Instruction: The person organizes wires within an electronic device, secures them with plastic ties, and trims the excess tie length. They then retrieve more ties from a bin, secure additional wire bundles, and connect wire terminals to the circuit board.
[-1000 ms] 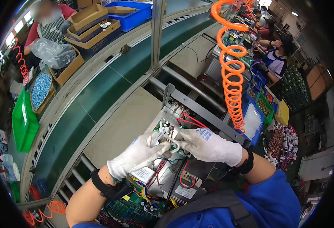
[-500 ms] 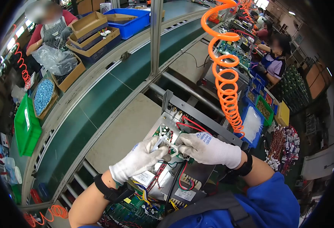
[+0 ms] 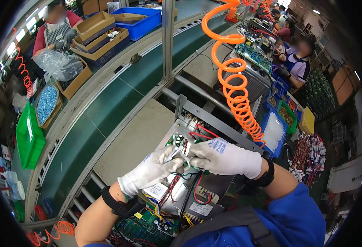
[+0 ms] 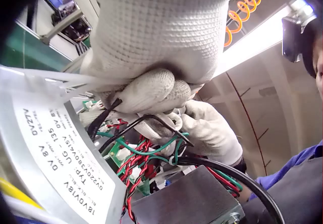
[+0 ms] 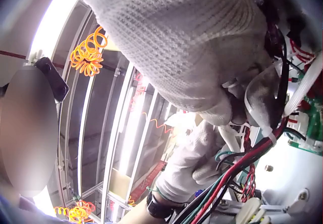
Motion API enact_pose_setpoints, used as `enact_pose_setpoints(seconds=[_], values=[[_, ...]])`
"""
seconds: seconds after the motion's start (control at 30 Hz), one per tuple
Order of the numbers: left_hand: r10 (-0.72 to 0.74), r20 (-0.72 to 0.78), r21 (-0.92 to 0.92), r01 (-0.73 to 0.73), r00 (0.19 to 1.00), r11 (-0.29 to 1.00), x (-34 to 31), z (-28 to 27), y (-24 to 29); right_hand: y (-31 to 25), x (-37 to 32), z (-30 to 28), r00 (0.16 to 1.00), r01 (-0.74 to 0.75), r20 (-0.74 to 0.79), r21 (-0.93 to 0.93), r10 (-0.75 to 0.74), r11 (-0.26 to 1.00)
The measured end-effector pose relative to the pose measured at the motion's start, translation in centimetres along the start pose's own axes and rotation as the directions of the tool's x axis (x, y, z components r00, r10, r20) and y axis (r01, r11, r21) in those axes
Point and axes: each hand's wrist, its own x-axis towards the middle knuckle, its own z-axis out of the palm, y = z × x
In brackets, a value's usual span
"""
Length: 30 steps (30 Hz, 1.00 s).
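Note:
In the head view, my gloved left hand and gloved right hand meet over an open electrical unit. White cable ties jut out from the left hand's curled fingers. The right hand pinches a thin white cable tie that loops round a bundle of red, black and green wires. Its fingertips are partly hidden behind the glove. Below the left hand sits a silver transformer with a printed label. Twisted red and black wires run beside it.
A grey metal bracket spans the unit's far side. Beyond it hangs an orange coiled hose. A blue tray with white pieces stands to the right, near bundled wires. A green conveyor curves along the left.
The white loop between my hands shows less now, and the hands stay close together over the wires. The orange hose has shifted left in the view.

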Motion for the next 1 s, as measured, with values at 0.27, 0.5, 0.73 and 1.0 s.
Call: enact_pose_setpoints(seconds=[0.27,0.5,0.73,1.0], values=[[-0.010,-0.218,0.053,0.022,0.976,0.998,-0.3,1.8,0.7,0.4,0.2,-0.3,0.997,-0.057,0.055,0.137,0.050,0.989],[0.245,-0.335,0.696,0.064,0.910,0.715,-2.2,4.0,2.1,0.5,-0.2,0.1,0.999,-0.038,-0.014,0.140,0.041,0.989],[0.161,-0.305,0.753,0.134,0.939,0.645,-2.5,4.8,2.1,1.0,-0.3,0.3,0.997,0.051,-0.066,0.079,-0.045,0.996],[0.182,-0.332,0.719,0.124,0.926,0.684,-2.6,4.9,2.2,1.6,0.1,0.9,0.987,0.157,-0.041,0.023,-0.156,0.987]])
